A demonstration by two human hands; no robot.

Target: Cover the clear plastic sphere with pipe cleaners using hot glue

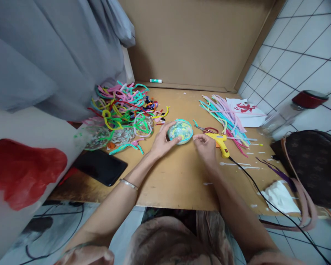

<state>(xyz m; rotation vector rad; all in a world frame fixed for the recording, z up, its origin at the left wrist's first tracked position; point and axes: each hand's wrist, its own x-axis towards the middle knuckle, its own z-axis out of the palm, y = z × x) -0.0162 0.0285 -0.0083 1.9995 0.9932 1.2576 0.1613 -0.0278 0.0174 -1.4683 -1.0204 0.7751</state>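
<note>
My left hand grips the left side of a round, bowl-like piece in turquoise, yellow and white, its thumb over the near edge. Just right of that piece is my right hand, fingers pinched together; what they hold, if anything, is too small to make out. A yellow glue gun lies beside my right hand, its black cord running to the lower right. Behind them, scissors with red handles rest on the wooden table.
Pipe cleaners are heaped at the left, above a black phone. Straight pipe cleaners lie right. A glass bottle, a brown bag and white tissue stand or lie farther right. A glue stick lies at the back.
</note>
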